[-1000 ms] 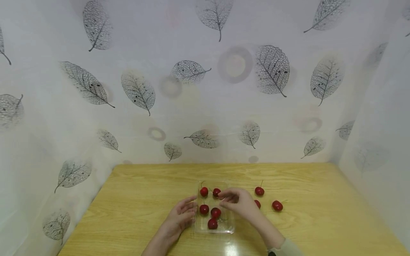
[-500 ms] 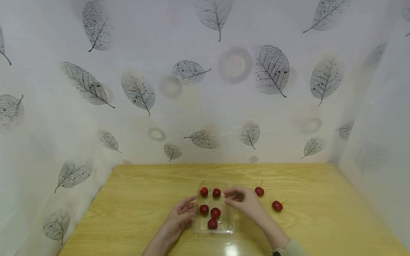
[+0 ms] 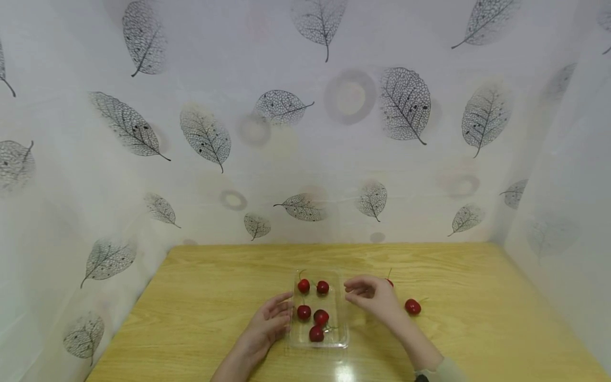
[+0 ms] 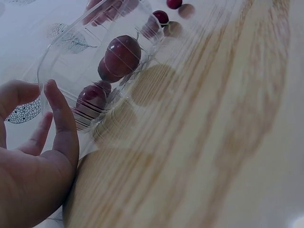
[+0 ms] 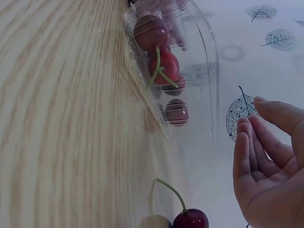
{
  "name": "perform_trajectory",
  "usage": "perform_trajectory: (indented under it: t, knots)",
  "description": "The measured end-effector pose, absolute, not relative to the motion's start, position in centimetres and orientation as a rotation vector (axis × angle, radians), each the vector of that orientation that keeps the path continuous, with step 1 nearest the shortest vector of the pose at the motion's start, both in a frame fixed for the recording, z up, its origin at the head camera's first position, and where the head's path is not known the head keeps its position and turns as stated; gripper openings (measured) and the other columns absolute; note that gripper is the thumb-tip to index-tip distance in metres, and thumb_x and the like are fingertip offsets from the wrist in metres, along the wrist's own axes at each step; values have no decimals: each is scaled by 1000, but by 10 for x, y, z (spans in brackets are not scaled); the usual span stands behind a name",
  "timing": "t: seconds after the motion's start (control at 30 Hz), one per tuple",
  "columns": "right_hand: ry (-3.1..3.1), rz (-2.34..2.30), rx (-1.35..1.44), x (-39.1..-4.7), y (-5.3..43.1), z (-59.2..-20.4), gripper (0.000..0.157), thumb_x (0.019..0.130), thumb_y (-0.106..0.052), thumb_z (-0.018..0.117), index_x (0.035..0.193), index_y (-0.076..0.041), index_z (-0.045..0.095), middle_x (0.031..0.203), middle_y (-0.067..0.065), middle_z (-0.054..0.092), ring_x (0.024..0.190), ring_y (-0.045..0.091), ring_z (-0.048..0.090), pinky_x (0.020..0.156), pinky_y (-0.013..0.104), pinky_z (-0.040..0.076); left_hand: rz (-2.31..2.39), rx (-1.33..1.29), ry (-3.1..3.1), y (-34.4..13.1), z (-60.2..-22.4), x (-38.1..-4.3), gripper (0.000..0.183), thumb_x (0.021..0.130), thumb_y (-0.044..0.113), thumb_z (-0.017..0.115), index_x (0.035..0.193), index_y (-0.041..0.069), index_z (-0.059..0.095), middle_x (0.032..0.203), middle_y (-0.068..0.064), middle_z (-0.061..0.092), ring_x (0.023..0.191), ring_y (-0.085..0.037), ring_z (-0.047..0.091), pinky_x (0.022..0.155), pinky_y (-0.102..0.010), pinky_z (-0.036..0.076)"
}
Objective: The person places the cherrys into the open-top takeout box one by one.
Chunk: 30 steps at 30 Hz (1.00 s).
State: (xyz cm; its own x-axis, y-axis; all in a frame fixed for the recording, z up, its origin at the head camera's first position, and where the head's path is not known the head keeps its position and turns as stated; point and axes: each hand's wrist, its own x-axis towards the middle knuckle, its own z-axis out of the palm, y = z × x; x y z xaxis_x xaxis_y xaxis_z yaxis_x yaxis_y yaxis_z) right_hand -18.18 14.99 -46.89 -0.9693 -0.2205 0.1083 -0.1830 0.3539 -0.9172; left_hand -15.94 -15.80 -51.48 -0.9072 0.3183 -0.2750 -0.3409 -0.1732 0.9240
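A clear plastic box (image 3: 341, 345) sits mid-table with several dark red cherries (image 3: 304, 312) inside, some with green stems. My left hand (image 3: 264, 330) is at the box's left side, its fingertips touching the wall near the rim, as the left wrist view (image 4: 35, 161) shows. Just off the right side of the box, my right hand (image 3: 382, 302) hovers with loosely bent fingers and nothing between thumb and fingertips. In the right wrist view a loose cherry (image 5: 191, 219) with a long green stem lies on the table below that hand.
The wood-grain table (image 3: 215, 276) carries another cherry (image 3: 412, 306) right of my right forearm, and one (image 3: 390, 283) partly hidden behind my right hand. A white leaf-printed sheet (image 3: 334, 159) surrounds the table at the back and sides.
My right hand has drawn back to the right, from over the box to beside it, and now covers part of the loose cherries. My left hand and the box stay in place.
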Motion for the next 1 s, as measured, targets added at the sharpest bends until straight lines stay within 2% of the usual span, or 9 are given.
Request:
perform_trajectory:
  t: [0.5, 0.63, 0.77, 0.87, 1.0]
  knots:
    - [2528, -1728, -293, -176, 168, -462, 30, 95, -12, 79, 120, 4, 73, 118, 18, 76, 96, 8, 70, 86, 20, 59, 2120, 0, 1691, -158, -515, -160, 69, 101, 6, 65, 163, 1, 34, 148, -13, 56, 115, -9, 62, 90, -24, 57]
    - [2528, -1746, -274, -176, 172, -462, 31, 95, -11, 79, 121, 6, 72, 118, 21, 76, 94, 6, 71, 83, 20, 59, 2125, -4, 1688, -158, -515, -160, 69, 101, 6, 65, 163, 1, 34, 149, -13, 56, 115, -9, 62, 90, -24, 57]
    - [2508, -1770, -247, -177, 177, -462, 33, 95, -9, 79, 121, 8, 71, 115, 24, 76, 90, 11, 73, 74, 25, 61, 2131, -11, 1682, -158, -515, -160, 69, 101, 6, 65, 162, 1, 35, 146, -12, 57, 115, -9, 62, 90, -23, 57]
    - [2524, -1762, -235, -176, 180, -462, 33, 95, -10, 78, 122, 8, 71, 114, 23, 76, 90, 10, 73, 76, 24, 61, 2136, -11, 1677, -158, -515, -159, 69, 100, 6, 66, 161, 1, 36, 145, -11, 58, 114, -9, 62, 89, -23, 57]
    - [2573, -1733, -231, -174, 183, -460, 31, 95, -9, 78, 122, 5, 72, 116, 20, 76, 92, 3, 70, 85, 19, 59, 2141, -5, 1673, -159, -516, -159, 69, 100, 6, 67, 161, 0, 36, 144, -11, 58, 114, -9, 62, 90, -23, 57]
